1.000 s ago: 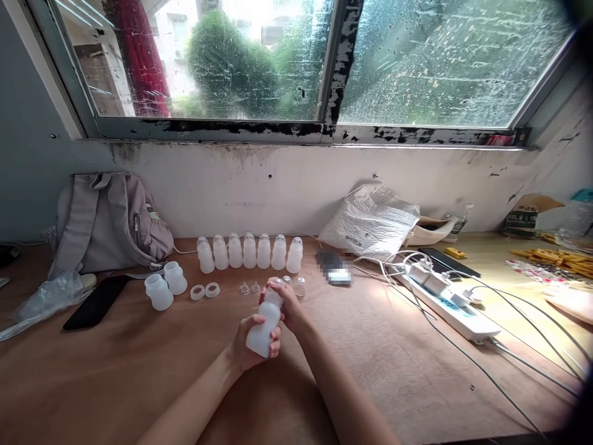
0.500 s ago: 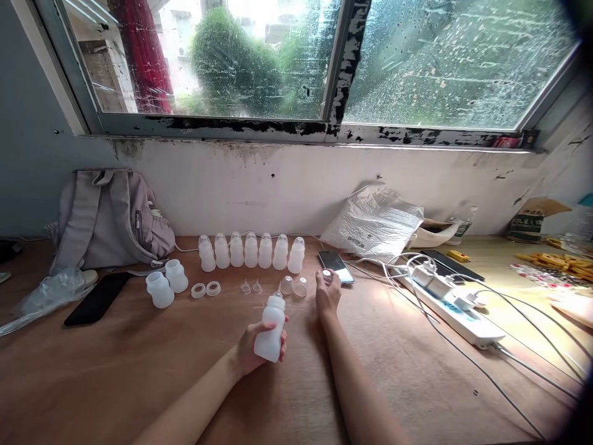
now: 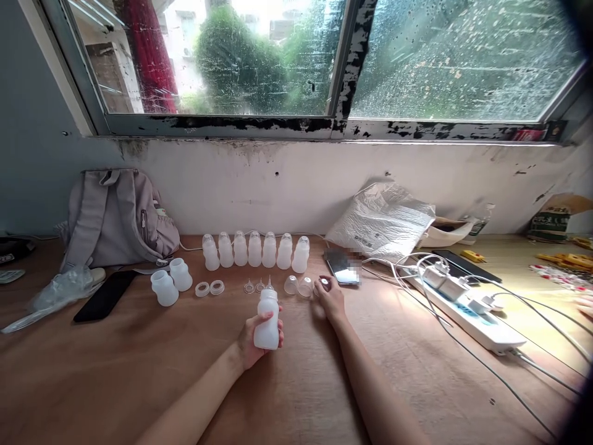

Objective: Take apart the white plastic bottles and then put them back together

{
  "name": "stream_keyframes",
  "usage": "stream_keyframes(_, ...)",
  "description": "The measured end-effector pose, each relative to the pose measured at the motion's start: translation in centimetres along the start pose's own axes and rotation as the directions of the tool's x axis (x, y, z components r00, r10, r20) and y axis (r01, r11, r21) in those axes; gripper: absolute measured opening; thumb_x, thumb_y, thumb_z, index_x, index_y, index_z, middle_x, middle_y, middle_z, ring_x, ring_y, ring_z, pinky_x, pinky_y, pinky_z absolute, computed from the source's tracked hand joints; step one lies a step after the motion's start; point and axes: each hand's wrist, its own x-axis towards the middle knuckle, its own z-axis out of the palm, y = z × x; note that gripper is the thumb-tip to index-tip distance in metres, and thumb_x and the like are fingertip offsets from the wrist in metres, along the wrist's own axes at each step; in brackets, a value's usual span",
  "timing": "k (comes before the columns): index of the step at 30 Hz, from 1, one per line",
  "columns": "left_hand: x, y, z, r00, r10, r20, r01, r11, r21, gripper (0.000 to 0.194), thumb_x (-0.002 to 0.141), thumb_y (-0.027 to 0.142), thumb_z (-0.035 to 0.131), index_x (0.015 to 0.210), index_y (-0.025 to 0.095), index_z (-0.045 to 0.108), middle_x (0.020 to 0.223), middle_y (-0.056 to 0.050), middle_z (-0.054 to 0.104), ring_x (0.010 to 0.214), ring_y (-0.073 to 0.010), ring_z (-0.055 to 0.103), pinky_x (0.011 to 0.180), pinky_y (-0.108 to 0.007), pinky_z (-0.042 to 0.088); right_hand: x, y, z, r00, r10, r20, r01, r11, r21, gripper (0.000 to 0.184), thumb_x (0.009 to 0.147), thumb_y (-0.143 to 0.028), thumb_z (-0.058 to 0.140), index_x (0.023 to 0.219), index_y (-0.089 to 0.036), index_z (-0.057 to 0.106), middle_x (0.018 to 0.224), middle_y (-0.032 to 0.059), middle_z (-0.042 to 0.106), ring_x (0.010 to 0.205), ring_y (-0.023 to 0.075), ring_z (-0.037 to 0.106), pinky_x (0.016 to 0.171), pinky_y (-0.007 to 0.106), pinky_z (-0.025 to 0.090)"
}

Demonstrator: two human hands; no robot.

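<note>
Bottle (image 3: 266,330) inside left hand (image 3: 250,340), nearly upright, with thumb across its front and fingers wrapped round its far side, thin teat (image 3: 269,282) just above the grip. Looks light and hollow, with smooth walls likely to give a little under a squeeze, unlikely to shatter, perhaps slippery if damp. Best held round the waist, clear of the teat, probably the softest part. Fingertips of right hand (image 3: 330,299) bent inward, pinching clear cap (image 3: 325,282), just right of two domed caps (image 3: 291,285) on the bench (image 3: 185,377). Probably light too, but stiffer and slick; best gripped by the sides.
</note>
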Motion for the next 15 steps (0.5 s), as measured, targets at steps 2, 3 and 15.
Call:
stream_keyframes(2, -0.1, -0.1, 0.1, 1.0, -0.006, 0.003, 0.006, 1.0, 0.006, 0.032, 0.073, 0.031, 0.051, 0.101, 0.015, 0.049, 0.072, -0.002, 0.052, 0.057, -0.0117, 0.052, 0.055, -0.025, 0.039, -0.1, -0.3, 0.1, 0.999, -0.019, 0.037, 0.021, 0.999, -0.041, 0.037, 0.069, -0.044, 0.048, 0.095, -0.019, 0.055, 0.085, 0.0084, 0.063, 0.084, 0.0218, 0.058, 0.075, 0.032, 0.041)
stream_keyframes(3, -0.1, -0.1, 0.1, 1.0, -0.009, 0.007, 0.009, 1.0, 0.01, 0.032, 0.073, 0.031, 0.051, 0.101, 0.015, 0.049, 0.072, -0.002, 0.052, 0.057, -0.0118, 0.052, 0.055, -0.025, 0.039, -0.2, -0.4, 0.2, 0.998, -0.029, 0.05, 0.032, 0.998, -0.05, 0.038, 0.071, -0.045, 0.046, 0.097, -0.019, 0.054, 0.088, 0.0089, 0.063, 0.086, 0.0222, 0.057, 0.076, 0.033, 0.04)
stream_keyframes(15, -0.2, -0.2, 0.0, 1.0, -0.017, 0.018, 0.016, 1.0, 0.024, 0.032, 0.073, 0.031, 0.051, 0.101, 0.015, 0.05, 0.073, -0.002, 0.052, 0.058, -0.0117, 0.052, 0.055, -0.026, 0.039, -0.2, 1.7, 0.5, 0.924, -0.352, 0.147, 0.375, 0.91, -0.179, 0.068, 0.054, -0.016, 0.045, 0.121, -0.013, 0.033, 0.121, 0.0126, 0.039, 0.115, 0.0262, 0.033, 0.099, 0.041, 0.024)
